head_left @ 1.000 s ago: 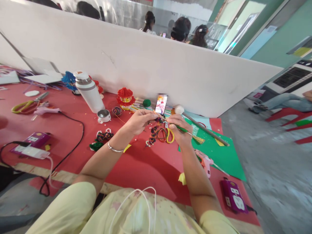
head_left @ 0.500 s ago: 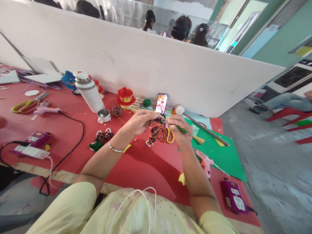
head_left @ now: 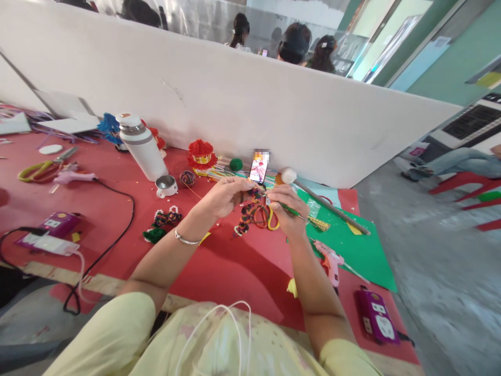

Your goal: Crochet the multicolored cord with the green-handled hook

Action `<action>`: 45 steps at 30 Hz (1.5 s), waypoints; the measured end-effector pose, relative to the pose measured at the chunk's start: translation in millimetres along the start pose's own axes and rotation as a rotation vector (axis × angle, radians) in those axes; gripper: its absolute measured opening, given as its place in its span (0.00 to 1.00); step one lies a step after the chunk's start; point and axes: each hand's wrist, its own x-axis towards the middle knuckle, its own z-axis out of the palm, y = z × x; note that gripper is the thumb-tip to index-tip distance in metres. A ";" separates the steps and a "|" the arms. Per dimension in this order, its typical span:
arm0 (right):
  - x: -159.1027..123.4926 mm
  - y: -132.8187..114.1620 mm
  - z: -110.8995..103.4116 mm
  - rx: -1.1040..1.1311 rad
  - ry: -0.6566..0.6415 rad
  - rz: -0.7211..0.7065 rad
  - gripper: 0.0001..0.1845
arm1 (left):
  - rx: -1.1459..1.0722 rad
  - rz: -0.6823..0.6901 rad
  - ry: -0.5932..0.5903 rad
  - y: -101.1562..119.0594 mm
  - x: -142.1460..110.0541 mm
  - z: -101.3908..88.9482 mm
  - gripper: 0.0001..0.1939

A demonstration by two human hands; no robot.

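Multicoloured yarnwork [head_left: 246,215] pinched in left hand [head_left: 226,197], green tool [head_left: 293,210] gripped in right hand [head_left: 291,223], roomy red tabletop [head_left: 235,266] to near edge [head_left: 99,283]

green tool [head_left: 293,211] partly hidden, phone [head_left: 259,170] partly blurred

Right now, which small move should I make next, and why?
Perhaps work the green-handled tool through the multicoloured yarn piece: your right hand holds the tool close by, and your left hand seems to pinch the piece's upper end.
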 end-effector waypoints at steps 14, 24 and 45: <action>-1.1 1.6 0.9 -0.052 -0.014 -0.031 0.10 | -0.063 0.006 0.007 -4.9 2.5 -0.2 0.11; -11.6 5.9 7.2 0.110 0.108 0.183 0.08 | -0.179 -0.059 -0.051 -6.9 2.5 8.3 0.12; -17.3 12.0 14.8 0.112 0.200 0.258 0.12 | -0.175 0.020 -0.011 -15.0 2.1 10.9 0.20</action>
